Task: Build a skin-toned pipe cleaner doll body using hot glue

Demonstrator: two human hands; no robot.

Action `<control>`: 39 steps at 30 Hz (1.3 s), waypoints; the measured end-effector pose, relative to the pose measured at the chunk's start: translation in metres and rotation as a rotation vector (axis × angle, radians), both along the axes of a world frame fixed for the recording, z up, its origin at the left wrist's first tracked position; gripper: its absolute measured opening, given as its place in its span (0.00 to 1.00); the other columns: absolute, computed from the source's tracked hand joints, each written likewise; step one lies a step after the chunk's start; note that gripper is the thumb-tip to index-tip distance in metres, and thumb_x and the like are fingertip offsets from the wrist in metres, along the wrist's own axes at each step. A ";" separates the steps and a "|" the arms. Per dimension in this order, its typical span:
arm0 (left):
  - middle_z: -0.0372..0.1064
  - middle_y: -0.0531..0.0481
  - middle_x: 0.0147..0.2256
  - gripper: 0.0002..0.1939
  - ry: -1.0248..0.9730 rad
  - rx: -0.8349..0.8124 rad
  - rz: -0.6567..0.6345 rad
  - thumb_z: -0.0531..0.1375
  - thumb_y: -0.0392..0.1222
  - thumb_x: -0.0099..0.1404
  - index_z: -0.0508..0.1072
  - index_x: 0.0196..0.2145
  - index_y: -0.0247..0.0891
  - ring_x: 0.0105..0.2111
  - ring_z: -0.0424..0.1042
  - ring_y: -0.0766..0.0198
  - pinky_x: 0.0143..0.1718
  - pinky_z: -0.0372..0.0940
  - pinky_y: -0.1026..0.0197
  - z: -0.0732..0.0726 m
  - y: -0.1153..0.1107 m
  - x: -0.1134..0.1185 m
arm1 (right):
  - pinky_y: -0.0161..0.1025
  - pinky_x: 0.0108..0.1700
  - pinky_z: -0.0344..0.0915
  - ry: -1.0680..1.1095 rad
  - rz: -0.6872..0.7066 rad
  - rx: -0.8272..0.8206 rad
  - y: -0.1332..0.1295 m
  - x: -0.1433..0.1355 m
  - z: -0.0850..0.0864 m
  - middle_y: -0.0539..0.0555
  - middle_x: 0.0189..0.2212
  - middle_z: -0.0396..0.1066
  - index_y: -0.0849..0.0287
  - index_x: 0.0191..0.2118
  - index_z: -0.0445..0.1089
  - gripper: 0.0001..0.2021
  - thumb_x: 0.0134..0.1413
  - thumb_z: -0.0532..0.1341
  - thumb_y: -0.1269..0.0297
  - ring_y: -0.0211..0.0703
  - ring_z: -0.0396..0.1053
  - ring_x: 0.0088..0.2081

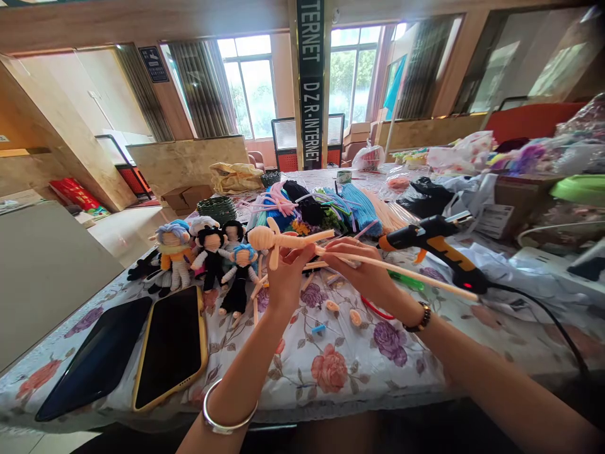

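A peach doll body (pixel 263 238) with a round head and short arms lies sideways in my left hand (pixel 287 271), whose fingers are closed around it. My right hand (pixel 355 265) pinches a long peach pipe cleaner (pixel 406 270) close to the doll's leg end; the free end runs out to the right. The fingertips of both hands nearly meet. Below them on the flowered cloth lie two small peach coils (pixel 355 317) and a small blue piece (pixel 319 328).
Finished dolls (pixel 174 252) and two phones (pixel 171 347) occupy the left side. Bundles of coloured pipe cleaners (pixel 357 205) lie behind my hands. A black and orange glue gun (pixel 437 246), its red light lit, stands at the right with a trailing cable.
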State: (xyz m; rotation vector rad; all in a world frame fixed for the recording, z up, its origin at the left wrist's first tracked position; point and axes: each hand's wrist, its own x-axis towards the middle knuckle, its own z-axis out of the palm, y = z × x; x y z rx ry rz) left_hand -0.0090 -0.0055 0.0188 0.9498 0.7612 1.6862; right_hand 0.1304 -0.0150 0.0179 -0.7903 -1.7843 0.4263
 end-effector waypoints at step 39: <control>0.74 0.50 0.27 0.16 0.136 0.003 -0.168 0.69 0.44 0.43 0.73 0.29 0.34 0.31 0.74 0.63 0.40 0.68 0.57 -0.005 0.004 0.002 | 0.38 0.37 0.63 -0.461 -0.262 0.633 0.016 0.028 -0.003 0.52 0.31 0.74 0.58 0.36 0.72 0.05 0.57 0.58 0.67 0.38 0.64 0.32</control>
